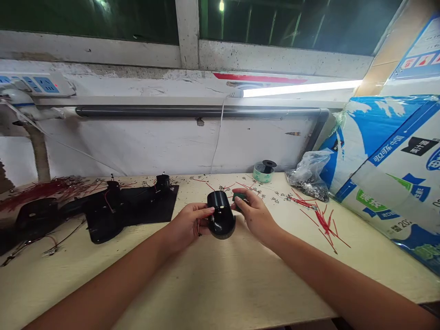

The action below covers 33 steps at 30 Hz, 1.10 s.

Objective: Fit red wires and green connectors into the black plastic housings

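Note:
My left hand point(189, 224) is closed on a black rounded plastic housing point(220, 221) and holds it just above the middle of the pale table point(220, 284). My right hand point(255, 214) is closed too, pinching a small dark green part point(239, 197) at the housing's upper right edge. Small metal bits show on the housing's face. Thin dark wire hangs by my left fingers.
Black parts and a black sheet point(120, 208) lie at the left with red wires point(44, 188). A tape roll point(263, 172), a plastic bag of metal pieces point(309, 176) and loose red wires point(323, 222) sit at the right. Printed cartons point(395, 174) stand far right.

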Each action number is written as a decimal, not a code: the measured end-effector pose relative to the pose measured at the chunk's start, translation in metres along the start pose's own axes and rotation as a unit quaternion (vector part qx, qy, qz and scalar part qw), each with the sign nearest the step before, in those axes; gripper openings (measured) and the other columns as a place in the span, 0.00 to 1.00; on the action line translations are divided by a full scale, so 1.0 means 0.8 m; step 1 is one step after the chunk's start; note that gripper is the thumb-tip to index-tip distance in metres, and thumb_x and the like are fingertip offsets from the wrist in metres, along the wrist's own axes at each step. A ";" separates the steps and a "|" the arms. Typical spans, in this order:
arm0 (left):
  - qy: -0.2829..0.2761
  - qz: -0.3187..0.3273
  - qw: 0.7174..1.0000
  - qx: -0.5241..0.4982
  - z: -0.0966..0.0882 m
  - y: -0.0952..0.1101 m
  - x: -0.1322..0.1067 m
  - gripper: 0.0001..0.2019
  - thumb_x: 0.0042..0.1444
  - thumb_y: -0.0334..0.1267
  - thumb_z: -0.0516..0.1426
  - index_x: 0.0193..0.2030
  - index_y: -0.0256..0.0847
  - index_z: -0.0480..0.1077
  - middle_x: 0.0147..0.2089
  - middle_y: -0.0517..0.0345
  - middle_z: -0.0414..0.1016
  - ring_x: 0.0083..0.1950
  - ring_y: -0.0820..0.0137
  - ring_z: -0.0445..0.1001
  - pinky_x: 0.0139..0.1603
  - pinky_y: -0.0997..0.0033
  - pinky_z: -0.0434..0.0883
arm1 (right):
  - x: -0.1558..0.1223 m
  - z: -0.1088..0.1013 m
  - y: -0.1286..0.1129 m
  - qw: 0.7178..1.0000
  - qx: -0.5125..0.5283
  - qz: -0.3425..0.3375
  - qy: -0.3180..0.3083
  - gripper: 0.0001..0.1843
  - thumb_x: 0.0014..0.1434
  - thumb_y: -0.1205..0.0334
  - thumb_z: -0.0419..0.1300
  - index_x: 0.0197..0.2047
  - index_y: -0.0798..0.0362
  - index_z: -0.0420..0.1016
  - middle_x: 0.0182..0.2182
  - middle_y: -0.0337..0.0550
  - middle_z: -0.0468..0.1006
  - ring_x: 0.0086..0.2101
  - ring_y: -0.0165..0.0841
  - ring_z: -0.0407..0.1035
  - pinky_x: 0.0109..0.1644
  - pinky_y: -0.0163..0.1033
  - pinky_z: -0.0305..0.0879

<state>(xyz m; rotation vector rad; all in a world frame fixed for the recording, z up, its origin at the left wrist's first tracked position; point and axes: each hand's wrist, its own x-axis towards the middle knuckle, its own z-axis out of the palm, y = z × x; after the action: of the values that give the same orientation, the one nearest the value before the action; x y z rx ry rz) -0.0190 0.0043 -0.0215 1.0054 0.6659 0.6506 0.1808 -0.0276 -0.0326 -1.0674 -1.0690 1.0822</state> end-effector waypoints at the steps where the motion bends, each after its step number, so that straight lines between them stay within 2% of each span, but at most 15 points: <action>1: 0.005 0.001 1.000 0.002 0.002 0.000 0.000 0.11 0.53 0.39 0.64 0.39 0.32 0.76 0.33 0.54 0.77 0.32 0.75 0.76 0.34 0.76 0.74 | 0.001 -0.001 -0.001 0.999 -0.020 -0.025 0.006 0.19 0.54 0.51 0.67 0.46 0.52 0.74 0.33 0.40 0.74 0.37 0.34 0.69 0.44 0.41 0.64; 4: 0.024 0.009 1.000 0.010 0.006 0.000 0.000 0.11 0.53 0.38 0.64 0.40 0.33 0.75 0.33 0.56 0.76 0.31 0.75 0.75 0.33 0.75 0.75 | 0.000 0.000 -0.011 0.998 -0.024 -0.066 0.004 0.20 0.52 0.52 0.70 0.45 0.52 0.75 0.33 0.41 0.76 0.34 0.33 0.69 0.43 0.42 0.64; 8: 0.041 0.016 0.999 0.022 0.013 -0.001 -0.002 0.13 0.52 0.38 0.65 0.41 0.32 0.74 0.35 0.54 0.76 0.33 0.73 0.76 0.36 0.72 0.76 | -0.006 0.004 -0.025 0.998 -0.003 -0.062 0.005 0.17 0.50 0.52 0.72 0.37 0.55 0.78 0.31 0.42 0.77 0.31 0.31 0.68 0.40 0.40 0.65; 10: 0.042 0.021 0.998 0.034 0.016 -0.001 -0.004 0.14 0.51 0.39 0.66 0.41 0.32 0.73 0.36 0.54 0.76 0.34 0.73 0.76 0.37 0.71 0.75 | -0.008 0.006 -0.026 0.999 -0.020 -0.047 -0.020 0.16 0.50 0.51 0.72 0.35 0.55 0.79 0.30 0.43 0.78 0.31 0.31 0.69 0.39 0.39 0.64; 13: 0.048 0.028 0.997 0.061 0.019 0.000 -0.006 0.16 0.49 0.42 0.67 0.40 0.33 0.72 0.36 0.56 0.75 0.36 0.73 0.75 0.39 0.71 0.74 | -0.010 0.007 -0.021 0.995 -0.038 -0.009 -0.090 0.17 0.50 0.51 0.72 0.35 0.56 0.79 0.28 0.42 0.77 0.29 0.29 0.67 0.34 0.37 0.61; 16: 0.051 0.029 0.993 0.098 0.016 -0.002 -0.006 0.18 0.49 0.46 0.66 0.40 0.35 0.72 0.37 0.54 0.75 0.37 0.71 0.74 0.38 0.71 0.71 | -0.012 0.010 -0.016 0.992 -0.037 0.025 -0.117 0.18 0.49 0.51 0.72 0.32 0.57 0.76 0.26 0.40 0.75 0.26 0.27 0.64 0.29 0.35 0.56; 23: 0.036 0.041 0.978 0.204 0.008 -0.005 -0.005 0.18 0.54 0.51 0.62 0.40 0.36 0.71 0.32 0.61 0.70 0.27 0.80 0.61 0.28 0.77 0.56 | -0.014 0.014 -0.017 0.991 -0.059 0.056 -0.109 0.17 0.48 0.54 0.71 0.29 0.57 0.71 0.21 0.36 0.71 0.21 0.24 0.59 0.24 0.33 0.49; 28: 0.036 0.066 0.968 0.239 0.016 0.000 -0.009 0.18 0.54 0.50 0.62 0.39 0.34 0.72 0.33 0.59 0.71 0.32 0.78 0.64 0.32 0.76 0.59 | -0.014 0.014 -0.011 0.992 -0.070 0.039 -0.094 0.17 0.48 0.56 0.71 0.27 0.55 0.68 0.20 0.35 0.69 0.21 0.24 0.58 0.23 0.33 0.49; 33: 0.043 0.063 0.970 0.229 0.016 0.000 -0.009 0.19 0.55 0.51 0.61 0.41 0.35 0.72 0.33 0.58 0.72 0.31 0.78 0.64 0.31 0.76 0.58 | -0.016 0.015 -0.013 0.995 -0.018 0.040 -0.092 0.19 0.47 0.53 0.72 0.27 0.55 0.67 0.21 0.36 0.70 0.22 0.26 0.61 0.26 0.33 0.53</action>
<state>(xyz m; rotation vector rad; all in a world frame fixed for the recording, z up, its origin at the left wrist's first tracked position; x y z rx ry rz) -0.0136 -0.0084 -0.0154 1.4638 0.8552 0.6683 0.1689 -0.0400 -0.0225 -1.0622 -1.2043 1.2487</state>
